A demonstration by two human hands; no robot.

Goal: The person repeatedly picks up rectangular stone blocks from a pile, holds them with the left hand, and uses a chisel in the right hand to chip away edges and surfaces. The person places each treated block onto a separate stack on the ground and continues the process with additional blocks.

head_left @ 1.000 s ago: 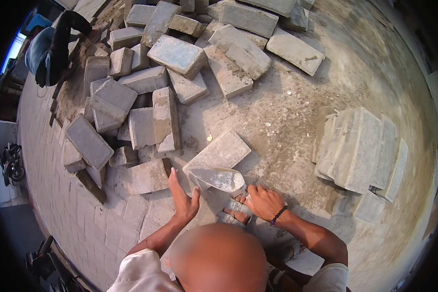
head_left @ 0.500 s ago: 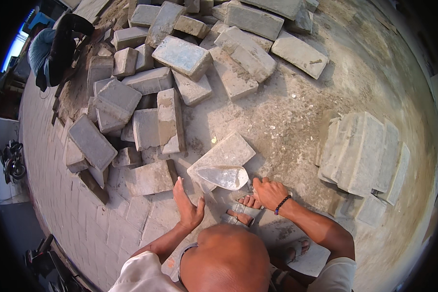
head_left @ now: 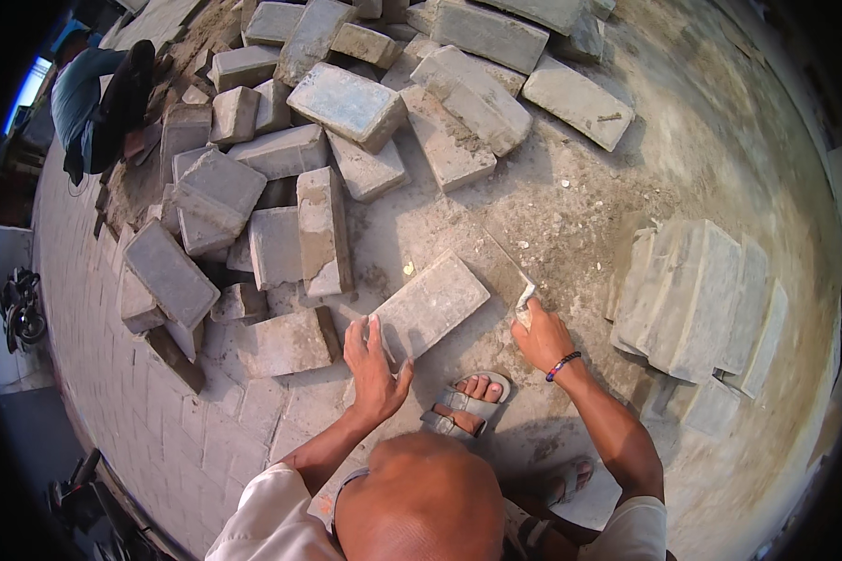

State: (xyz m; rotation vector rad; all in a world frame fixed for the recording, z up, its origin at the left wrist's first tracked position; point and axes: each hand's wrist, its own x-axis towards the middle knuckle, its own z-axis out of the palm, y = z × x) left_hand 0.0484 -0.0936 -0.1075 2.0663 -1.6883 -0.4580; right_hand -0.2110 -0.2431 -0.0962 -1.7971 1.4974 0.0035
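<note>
A grey concrete paving block [head_left: 440, 301] lies at an angle on the ground in front of me. My left hand [head_left: 374, 370] is at its near left end, fingers stretched and thumb apart; the fingertips seem to touch the block. To the right of the block, my right hand [head_left: 543, 338] is closed round the handle of a trowel [head_left: 525, 292]. The trowel's blade appears nearly edge-on, a thin line pointing up and left over the dirt. My sandalled foot [head_left: 468, 402] is just below the block.
Paving blocks [head_left: 346, 98] lie heaped at the far left and centre. More blocks [head_left: 692, 294] stand stacked on the right. A co-worker [head_left: 98, 103] crouches at the far left beside laid paving [head_left: 159, 411]. Motorcycles [head_left: 23, 304] are at the left edge.
My right hand has swung the trowel right and forward, off the block, turning its blade from flat to edge-on. My left hand has moved forward and right to the block's end.
</note>
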